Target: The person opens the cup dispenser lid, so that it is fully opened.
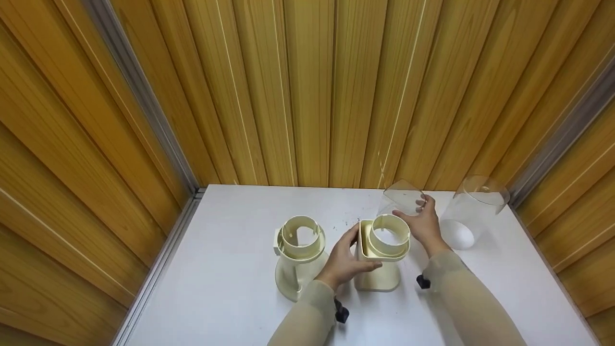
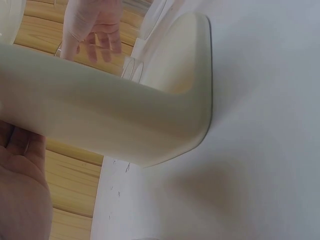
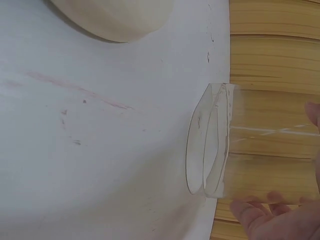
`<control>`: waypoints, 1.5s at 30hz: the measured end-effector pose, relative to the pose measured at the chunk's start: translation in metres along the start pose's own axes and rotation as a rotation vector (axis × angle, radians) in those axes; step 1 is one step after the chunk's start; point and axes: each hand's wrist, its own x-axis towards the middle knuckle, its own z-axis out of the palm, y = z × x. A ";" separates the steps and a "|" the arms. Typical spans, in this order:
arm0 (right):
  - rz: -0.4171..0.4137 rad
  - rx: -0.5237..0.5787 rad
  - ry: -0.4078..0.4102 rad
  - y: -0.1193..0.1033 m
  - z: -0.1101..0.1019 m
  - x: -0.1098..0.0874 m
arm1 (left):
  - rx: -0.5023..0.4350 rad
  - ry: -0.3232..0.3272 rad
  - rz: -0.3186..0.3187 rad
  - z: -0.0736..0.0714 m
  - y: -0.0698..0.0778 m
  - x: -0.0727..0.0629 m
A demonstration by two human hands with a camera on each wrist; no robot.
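Note:
My left hand (image 1: 343,259) grips a cream plastic stand (image 1: 379,281) near its top, fingers behind and thumb across the front. A round collar in a squarish tray tops this stand. In the left wrist view its column (image 2: 125,120) rises from a rounded foot on the table, and the palm (image 2: 22,185) lies beside it. Just behind the stand, my right hand (image 1: 423,223) holds a clear plastic container (image 1: 403,194), thumb and fingers spread around its side. The right wrist view shows the container's open end (image 3: 215,150) at the table's back edge, with fingers (image 3: 260,212) along its side.
Left of the held stand is a second cream stand (image 1: 288,283) with a round foot and collar. A second clear container (image 1: 461,211) stands upright at the back right. Wood-patterned walls (image 1: 307,96) enclose the white table (image 1: 216,269) at the back and sides.

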 end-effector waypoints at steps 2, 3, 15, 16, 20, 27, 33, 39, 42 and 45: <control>-0.004 0.000 -0.001 0.000 0.000 0.001 | 0.002 0.006 0.000 0.000 0.000 0.000; -0.004 -0.002 0.000 0.001 0.000 0.001 | 0.005 0.010 -0.001 0.000 0.001 0.000; 0.011 0.023 -0.035 0.009 0.001 0.000 | -0.001 0.005 -0.016 0.002 0.000 -0.003; 0.015 0.026 -0.039 0.010 0.002 -0.001 | -0.006 0.007 -0.020 0.002 0.000 -0.003; 0.027 0.028 -0.039 0.010 0.003 -0.003 | -0.025 0.003 -0.010 0.003 0.000 -0.005; -0.022 0.067 -0.005 0.004 0.003 -0.005 | -0.046 -0.013 0.022 0.002 0.003 -0.003; -0.096 0.084 0.049 -0.012 0.001 -0.015 | -0.035 -0.029 -0.018 0.002 0.006 -0.007; -0.157 0.078 0.070 -0.041 -0.014 -0.032 | 0.020 0.010 0.034 0.001 0.033 -0.009; -0.189 0.099 0.072 -0.055 -0.025 -0.040 | 0.033 0.046 0.085 -0.003 0.056 -0.008; -0.231 0.143 0.063 -0.066 -0.035 -0.048 | 0.036 0.073 0.121 -0.010 0.079 -0.007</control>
